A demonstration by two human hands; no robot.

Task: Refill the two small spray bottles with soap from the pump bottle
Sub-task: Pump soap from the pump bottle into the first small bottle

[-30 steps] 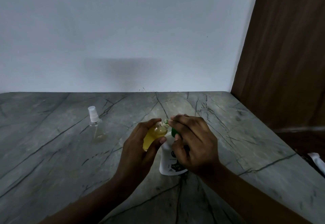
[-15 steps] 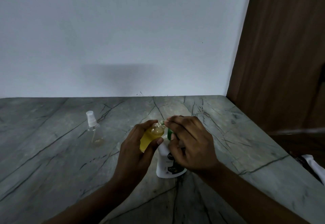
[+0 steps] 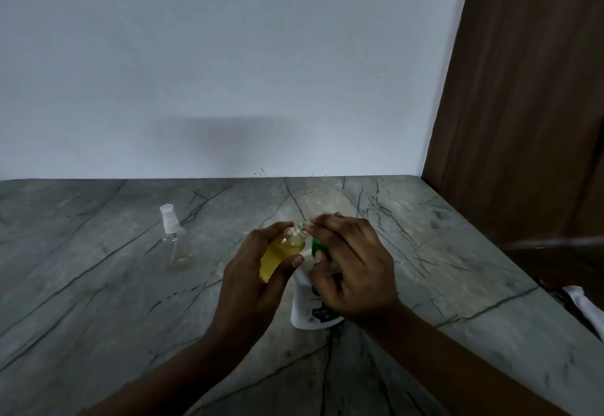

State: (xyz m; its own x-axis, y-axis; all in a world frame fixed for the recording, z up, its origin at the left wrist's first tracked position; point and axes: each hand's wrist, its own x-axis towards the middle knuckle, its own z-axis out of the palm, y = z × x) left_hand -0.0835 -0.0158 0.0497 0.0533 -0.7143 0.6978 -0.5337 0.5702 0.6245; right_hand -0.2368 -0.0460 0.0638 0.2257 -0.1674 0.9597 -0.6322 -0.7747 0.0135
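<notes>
- Fingers [image 3: 269, 236] and thumb of the left hand [image 3: 250, 280] grasp the small spray bottle [image 3: 281, 252], tilting it so its open neck meets the pump spout, seemingly to catch soap without spilling.
- This bottle's sprayer top is off; where it lies I cannot tell. Yellow soap fills most of the body, so I judge this fill to be nearly done.
- Just beside it, the right hand [image 3: 354, 268] curls over the green pump head [image 3: 316, 246], fingertips at the spout, thumb against the green part; it seems placed to press down.
- Under that hand the white pump bottle [image 3: 307, 304] stands upright on the counter [image 3: 98, 285], which takes the push.
- Well apart to the left stands the second spray bottle [image 3: 175, 242], upright, white top still on, with only a trace of liquid at the bottom; it looks parked clear of the work until its turn.
</notes>
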